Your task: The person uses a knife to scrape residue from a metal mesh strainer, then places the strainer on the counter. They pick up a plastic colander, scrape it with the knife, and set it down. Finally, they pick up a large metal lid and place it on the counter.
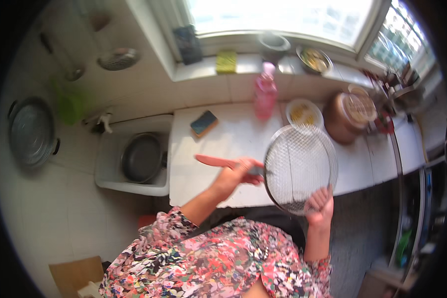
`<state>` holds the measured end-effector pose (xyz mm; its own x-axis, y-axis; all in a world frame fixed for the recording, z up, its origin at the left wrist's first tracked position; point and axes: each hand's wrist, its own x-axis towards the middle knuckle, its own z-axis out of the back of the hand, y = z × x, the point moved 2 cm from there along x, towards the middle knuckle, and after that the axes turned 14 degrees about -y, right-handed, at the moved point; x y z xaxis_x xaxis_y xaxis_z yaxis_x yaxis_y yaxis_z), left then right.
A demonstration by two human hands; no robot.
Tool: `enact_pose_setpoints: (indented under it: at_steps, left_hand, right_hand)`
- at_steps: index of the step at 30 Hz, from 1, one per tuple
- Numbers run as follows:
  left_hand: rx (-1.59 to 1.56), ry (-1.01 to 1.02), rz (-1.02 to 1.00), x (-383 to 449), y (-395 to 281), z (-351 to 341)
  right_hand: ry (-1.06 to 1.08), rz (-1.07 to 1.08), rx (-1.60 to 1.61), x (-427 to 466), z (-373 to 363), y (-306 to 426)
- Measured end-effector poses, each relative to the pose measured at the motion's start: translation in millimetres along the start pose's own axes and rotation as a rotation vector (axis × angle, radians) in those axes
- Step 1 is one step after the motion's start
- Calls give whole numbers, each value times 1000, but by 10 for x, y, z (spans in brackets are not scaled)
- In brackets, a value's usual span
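My left hand grips a pink-bladed knife above the white counter, its blade pointing left. Part of a grey handle shows past the thumb. Those fingers reach close to the left rim of a round wire-mesh strainer; whether they touch it I cannot tell. On the strainer's lower right rim, my right hand is closed, with some fingers seen through the mesh. The strainer is held up over the counter's front edge, its mesh face towards me. It hides part of a bowl with yellow food.
A dark pan sits in the white sink at left. On the counter are a two-tone sponge, a pink bottle and a brown lidded pot. The windowsill holds a yellow sponge and bowls. A large lidded pan hangs left.
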<state>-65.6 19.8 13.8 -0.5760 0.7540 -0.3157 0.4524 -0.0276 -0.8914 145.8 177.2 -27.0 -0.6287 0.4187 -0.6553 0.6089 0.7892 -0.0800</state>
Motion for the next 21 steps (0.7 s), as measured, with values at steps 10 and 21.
enact_pose_setpoints:
  at_steps: [10,21]
  left_hand:
    - [-37,-356,-377,-123,-209,16]
    - [1,-184,-453,-207,-214,-270]
  right_hand:
    - [-116,478,-279,-158,-142,-162]
    - [-123,646,-461,-243,-164,-315]
